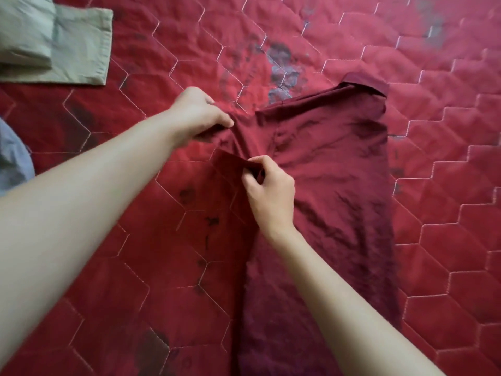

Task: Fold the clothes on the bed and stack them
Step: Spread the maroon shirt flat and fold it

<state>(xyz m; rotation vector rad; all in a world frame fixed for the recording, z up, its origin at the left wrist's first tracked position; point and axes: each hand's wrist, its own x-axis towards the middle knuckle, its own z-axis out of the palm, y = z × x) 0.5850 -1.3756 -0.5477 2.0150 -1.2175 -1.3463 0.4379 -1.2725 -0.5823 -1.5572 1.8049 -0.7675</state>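
Bed: red quilted bedspread [447, 63] with pale hexagon stitching and faded grey-ish flower prints, fills pretty much my whole view from the head cam.

Main item: dark maroon shirt [333, 172] lying on the bedspread right of centre, body running from the top middle down to the bottom edge of my view. Looks already folded in along its right side, collar end pointing away from me, but the fabric is kinda blurry so I can't swear to the details.

Sleeve: the shirt's left sleeve [230, 164] sticks out toward the left, lifted a bit off the bedspread between my two hands.

Left hand: my left hand [200, 115] reaches in from the left, fingers and thumb curled and pinching the cloth up near the shoulder part of the sleeve.

Right hand: my right hand [271, 191] comes in from the bottom right, thumb and fingers pinching the sleeve's lower edge, a little fold of cloth poking up between the fingers. Both hands are closed on the same shirt, close together.

Other clothes: pale green folded garment [78, 47] sits in the top left corner, well apart from the shirt, flat on the bedspread.

Left edge: bit of light blue cloth [13, 158] peeks in at the left edge, can't tell what it is.
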